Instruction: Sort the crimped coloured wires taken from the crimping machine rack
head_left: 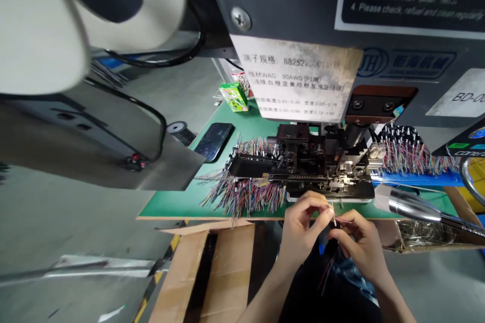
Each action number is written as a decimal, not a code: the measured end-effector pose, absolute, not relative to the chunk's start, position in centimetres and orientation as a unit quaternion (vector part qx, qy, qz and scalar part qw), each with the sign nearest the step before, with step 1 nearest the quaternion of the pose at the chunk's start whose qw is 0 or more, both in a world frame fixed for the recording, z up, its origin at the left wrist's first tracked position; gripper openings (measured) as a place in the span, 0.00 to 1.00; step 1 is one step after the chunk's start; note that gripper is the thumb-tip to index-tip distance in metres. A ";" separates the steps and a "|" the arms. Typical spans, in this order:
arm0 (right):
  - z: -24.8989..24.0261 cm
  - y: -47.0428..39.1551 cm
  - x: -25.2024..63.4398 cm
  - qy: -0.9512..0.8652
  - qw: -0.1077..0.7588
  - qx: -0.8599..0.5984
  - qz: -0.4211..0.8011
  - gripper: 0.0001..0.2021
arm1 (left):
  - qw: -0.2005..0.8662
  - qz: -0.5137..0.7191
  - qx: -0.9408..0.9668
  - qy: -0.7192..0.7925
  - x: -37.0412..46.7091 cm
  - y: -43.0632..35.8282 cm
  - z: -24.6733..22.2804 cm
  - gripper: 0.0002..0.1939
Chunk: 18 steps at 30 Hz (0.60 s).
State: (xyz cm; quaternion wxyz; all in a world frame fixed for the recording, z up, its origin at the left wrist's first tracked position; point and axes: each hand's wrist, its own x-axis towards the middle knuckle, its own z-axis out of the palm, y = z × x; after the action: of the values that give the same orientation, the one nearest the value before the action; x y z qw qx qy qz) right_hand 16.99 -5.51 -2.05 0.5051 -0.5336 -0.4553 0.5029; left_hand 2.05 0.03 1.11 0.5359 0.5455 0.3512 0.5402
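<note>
Just in front of the crimping machine (pixel 322 161), my left hand (pixel 305 222) pinches the tips of some thin wires (pixel 333 214) between thumb and forefinger. Close beside it on the right, my right hand (pixel 358 239) has its fingers closed on the same small wire bundle, near a dark part. Loose wire ends hang below my right hand over my lap. Both hands are near the front edge of the green table (pixel 166 205). The fine detail between the fingertips is too small to make out.
Bundles of coloured wires (pixel 246 194) lie left of the machine, and more wires (pixel 409 149) at right. A phone (pixel 214 142), a green box (pixel 234 97), a flexible lamp (pixel 417 204) and a cardboard box (pixel 227 272) surround the work area. The machine housing hangs overhead.
</note>
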 end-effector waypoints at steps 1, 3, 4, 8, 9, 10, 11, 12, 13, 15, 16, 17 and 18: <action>-2.0 -5.5 17.1 -0.458 0.504 -0.540 0.495 0.14 | 0.533 0.530 0.558 0.351 1.9 0.0 1.1 0.09; -2.0 -5.4 17.5 -0.477 0.507 -0.550 0.461 0.13 | 0.524 0.510 0.585 0.351 1.7 0.0 1.1 0.08; -2.0 -5.2 17.7 -0.492 0.509 -0.553 0.440 0.13 | 0.516 0.502 0.599 0.350 1.5 0.0 1.1 0.07; -1.5 -4.7 18.6 -0.565 0.498 -0.536 0.381 0.10 | 0.444 0.474 0.675 0.350 0.6 -0.1 1.6 0.07; -1.3 -4.6 18.8 -0.584 0.488 -0.529 0.375 0.09 | 0.421 0.460 0.700 0.348 0.4 -0.1 1.8 0.07; -1.1 -4.5 19.0 -0.601 0.481 -0.522 0.368 0.07 | 0.399 0.444 0.725 0.344 0.2 -0.1 2.0 0.07; -0.9 -4.4 19.2 -0.615 0.475 -0.516 0.360 0.06 | 0.379 0.426 0.749 0.339 0.0 0.0 2.2 0.07; -0.7 -4.3 19.3 -0.627 0.472 -0.510 0.354 0.05 | 0.358 0.410 0.770 0.333 -0.2 0.0 2.4 0.08; -0.5 -4.2 19.3 -0.635 0.469 -0.506 0.348 0.05 | 0.339 0.396 0.788 0.326 -0.4 0.1 2.5 0.08; -0.4 -4.2 19.4 -0.638 0.469 -0.507 0.340 0.06 | 0.310 0.383 0.811 0.316 -0.5 0.1 2.5 0.09; -0.5 -4.2 19.4 -0.635 0.470 -0.511 0.339 0.07 | 0.302 0.385 0.814 0.314 -0.4 0.2 2.5 0.09; -0.5 -4.3 19.3 -0.626 0.472 -0.519 0.342 0.07 | 0.300 0.393 0.811 0.314 -0.3 0.2 2.4 0.09; -0.6 -4.4 19.2 -0.611 0.475 -0.529 0.348 0.08 | 0.302 0.408 0.803 0.314 -0.2 0.3 2.2 0.08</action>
State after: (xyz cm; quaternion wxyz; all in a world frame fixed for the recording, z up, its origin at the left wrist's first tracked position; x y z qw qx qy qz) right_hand 19.25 -4.38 -0.62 0.4754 -0.5291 -0.6108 0.3479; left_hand -0.16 0.27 2.24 0.3021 0.8026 0.3138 0.4075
